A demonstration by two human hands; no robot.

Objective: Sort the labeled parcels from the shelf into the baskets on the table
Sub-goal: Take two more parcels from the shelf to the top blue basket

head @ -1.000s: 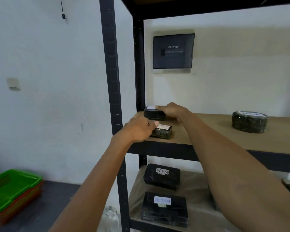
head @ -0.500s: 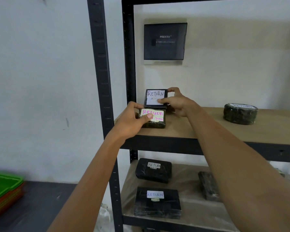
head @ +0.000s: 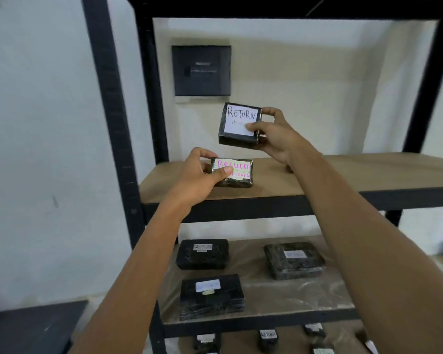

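Gripping, right hand (head: 274,139): thumb pressed on the white label, fingers curled round the right edge of a black parcel (head: 238,123); parcel held up in the air, label face turned toward the person.
Black parcel label: white paper, "RETURN" in black marker; a smaller line under it is too blurred to read.
Left hand (head: 200,175): closed on a second parcel (head: 234,173), thumb across the label, fingers round the left end.
Second parcel: dark wrap, pale label, "Return" in pink, then a partly covered line ending "2026". It is below the right hand and slightly to its left, tilted up toward the person. I cannot tell whether its lower edge touches the upper shelf board (head: 343,172).
Two held parcels: apart, with a strip of wall and shelf showing between them.
Below the hands: middle shelf board (head: 266,307) with three dark wrapped parcels, namely a rear-left parcel (head: 202,254) under the left hand, a front-left parcel (head: 211,296) beside the left forearm, and a right-side parcel (head: 293,260) beside the right forearm. Their labels are blurred.
Lower still: small dark parcels (head: 267,338) on the bottom level, one marked "RETURN".
Above the right hand: dark wall panel (head: 202,70).
Left of the left forearm: black shelf post (head: 105,98); low down, the corner of a dark counter (head: 28,325).
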